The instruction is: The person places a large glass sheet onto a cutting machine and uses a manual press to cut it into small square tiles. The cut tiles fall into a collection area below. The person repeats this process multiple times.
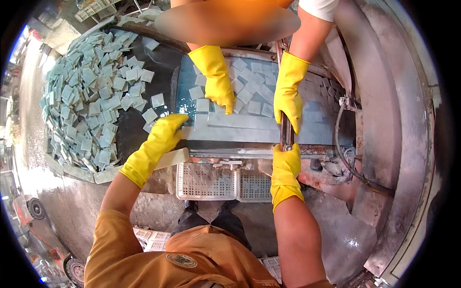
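Both my hands wear yellow rubber gloves. My left hand point(163, 137) rests on the near left corner of a long pale stone strip point(230, 132) lying on a wet cutting bed point(185, 77). My right hand point(285, 163) grips the near end of a rusty metal rail point(286, 134) that runs away from me across the bed. Opposite me, another person's gloved hands are at work: one point(218, 81) presses on small square tiles point(249, 89), the other point(288, 91) holds the same rail farther up.
A big heap of pale blue-grey square tiles point(84, 96) covers the round table at left. Two white plastic crates point(225, 182) sit under the bed's near edge. A hose point(348, 158) and a curved metal wall point(384, 120) lie at right. Wet floor surrounds my feet.
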Motion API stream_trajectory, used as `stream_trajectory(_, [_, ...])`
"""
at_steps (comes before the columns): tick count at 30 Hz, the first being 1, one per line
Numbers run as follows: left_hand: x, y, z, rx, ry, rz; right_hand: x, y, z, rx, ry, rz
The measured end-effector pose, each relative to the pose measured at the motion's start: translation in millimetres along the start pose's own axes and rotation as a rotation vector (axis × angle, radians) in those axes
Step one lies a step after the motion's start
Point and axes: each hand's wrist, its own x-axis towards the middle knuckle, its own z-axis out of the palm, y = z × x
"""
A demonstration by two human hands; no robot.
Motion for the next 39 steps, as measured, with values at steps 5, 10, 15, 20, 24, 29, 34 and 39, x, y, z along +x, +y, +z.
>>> stream_trajectory(5, [12.1,-60.6,-22.7,0.396,0.284,-0.199,2.3,2.1,0.4,-0.026,-0.037,0.011])
stream_trajectory(10, [44.5,-82.3,-28.4,0.430,0.008,-0.426,4.0,-0.1,0.2,-0.028,-0.071,0.041])
stream_trajectory(15, [45.7,-46.0,-11.9,0.272,0.067,-0.051,3.8,0.4,-0.2,-0.004,-0.060,0.045])
stream_trajectory(20, [43.5,11.1,25.4,0.068,-0.042,-0.188,2.3,-2.5,1.0,-0.020,-0.022,0.020])
stream_trajectory(24, [27.8,-5.8,35.4,-0.100,0.065,-0.164,1.0,-5.4,-2.1,-0.028,-0.024,0.024])
stream_trajectory(29, [10.1,-5.6,-20.9,-0.029,0.223,-0.218,0.8,-2.9,-2.9,-0.039,-0.005,0.030])
stream_trajectory(34, [-55.7,-44.5,-43.6,0.268,0.224,-0.271,-3.9,-14.7,-13.6,-0.001,-0.059,0.025])
stream_trajectory(39, [-71.4,-60.9,-30.6,0.372,0.189,-0.203,2.0,-1.0,-0.1,-0.003,-0.040,0.021])
